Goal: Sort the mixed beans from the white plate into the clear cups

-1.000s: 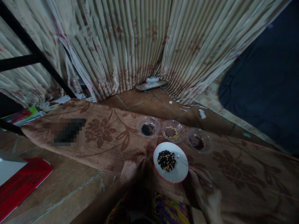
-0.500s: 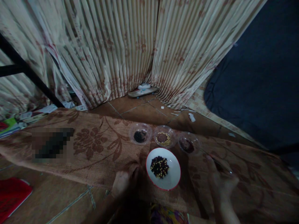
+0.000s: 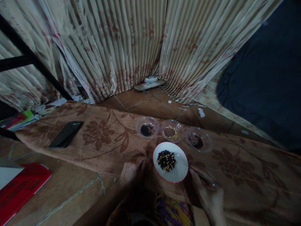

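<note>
A white dish with a red rim (image 3: 180,173) stands on the brown patterned cloth, holding a mixed heap of dark and yellowish beans (image 3: 166,160). My right hand (image 3: 205,188) is closed around a fork (image 3: 199,174), whose tines reach over the dish's right side. Left of the dish, my left hand (image 3: 133,171) rests on the cloth with its fingers curled in, nothing visible in it. Behind the dish stand three clear plastic bowls: one with black beans (image 3: 146,130), one with yellow beans (image 3: 173,135), one with dark reddish beans (image 3: 196,142).
A dark phone (image 3: 66,134) lies on the cloth (image 3: 103,157) at the left. Beyond are striped curtains (image 3: 131,47) and a skateboard (image 3: 150,84) on the tiled floor. A red package (image 3: 25,191) lies lower left; dark fabric (image 3: 263,84) hangs at the right.
My right hand has moved left with the fork, bringing its tines over the dish. My left hand stays closed beside the dish. The whole view has shifted slightly.
</note>
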A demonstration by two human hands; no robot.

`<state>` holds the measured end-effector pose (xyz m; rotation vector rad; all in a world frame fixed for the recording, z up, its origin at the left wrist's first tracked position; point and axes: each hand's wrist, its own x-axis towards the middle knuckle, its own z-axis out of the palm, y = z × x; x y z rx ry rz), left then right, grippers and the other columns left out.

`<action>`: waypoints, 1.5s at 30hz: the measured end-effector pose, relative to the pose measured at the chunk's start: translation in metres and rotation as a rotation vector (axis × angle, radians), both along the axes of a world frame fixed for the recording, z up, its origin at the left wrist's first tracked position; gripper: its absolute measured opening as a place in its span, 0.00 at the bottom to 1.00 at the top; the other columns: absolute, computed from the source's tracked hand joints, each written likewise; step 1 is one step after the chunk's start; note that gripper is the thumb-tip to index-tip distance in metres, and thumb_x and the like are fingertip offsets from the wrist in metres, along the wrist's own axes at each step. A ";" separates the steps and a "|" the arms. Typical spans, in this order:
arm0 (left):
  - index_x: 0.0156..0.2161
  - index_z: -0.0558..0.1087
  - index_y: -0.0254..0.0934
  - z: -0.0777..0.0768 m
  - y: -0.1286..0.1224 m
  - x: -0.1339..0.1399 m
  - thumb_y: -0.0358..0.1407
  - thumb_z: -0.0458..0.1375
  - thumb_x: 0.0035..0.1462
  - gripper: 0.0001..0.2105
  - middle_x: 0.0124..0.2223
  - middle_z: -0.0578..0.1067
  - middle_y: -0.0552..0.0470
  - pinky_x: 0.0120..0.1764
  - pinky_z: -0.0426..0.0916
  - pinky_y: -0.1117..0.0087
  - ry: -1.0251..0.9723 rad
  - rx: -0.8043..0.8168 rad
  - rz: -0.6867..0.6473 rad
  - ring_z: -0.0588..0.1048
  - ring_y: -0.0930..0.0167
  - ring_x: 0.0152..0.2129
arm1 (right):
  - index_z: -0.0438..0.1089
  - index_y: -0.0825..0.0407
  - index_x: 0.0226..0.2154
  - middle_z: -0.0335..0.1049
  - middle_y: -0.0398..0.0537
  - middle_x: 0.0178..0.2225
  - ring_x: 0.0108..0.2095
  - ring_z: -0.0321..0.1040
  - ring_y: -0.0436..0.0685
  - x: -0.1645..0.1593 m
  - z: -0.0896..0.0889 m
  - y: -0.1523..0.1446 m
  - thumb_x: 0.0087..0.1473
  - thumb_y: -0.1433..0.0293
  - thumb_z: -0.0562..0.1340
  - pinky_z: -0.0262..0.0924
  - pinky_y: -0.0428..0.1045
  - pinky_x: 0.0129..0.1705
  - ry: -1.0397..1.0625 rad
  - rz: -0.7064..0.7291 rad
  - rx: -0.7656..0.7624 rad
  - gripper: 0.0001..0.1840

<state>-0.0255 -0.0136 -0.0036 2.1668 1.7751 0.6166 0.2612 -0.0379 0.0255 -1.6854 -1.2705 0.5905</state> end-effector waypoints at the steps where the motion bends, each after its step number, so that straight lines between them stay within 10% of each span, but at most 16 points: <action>1: 0.42 0.73 0.41 0.000 0.000 0.000 0.34 0.48 0.66 0.11 0.39 0.80 0.51 0.38 0.70 0.72 -0.002 -0.008 -0.004 0.79 0.70 0.35 | 0.79 0.51 0.33 0.77 0.54 0.40 0.39 0.74 0.60 -0.001 0.000 0.000 0.50 0.55 0.66 0.70 0.51 0.36 -0.013 0.029 -0.004 0.16; 45: 0.41 0.72 0.39 0.001 0.000 0.000 0.34 0.48 0.66 0.10 0.38 0.80 0.51 0.39 0.70 0.72 -0.024 0.035 -0.030 0.78 0.70 0.34 | 0.78 0.48 0.31 0.75 0.51 0.40 0.40 0.73 0.58 0.001 -0.008 0.003 0.53 0.53 0.63 0.68 0.50 0.41 -0.104 0.114 0.015 0.17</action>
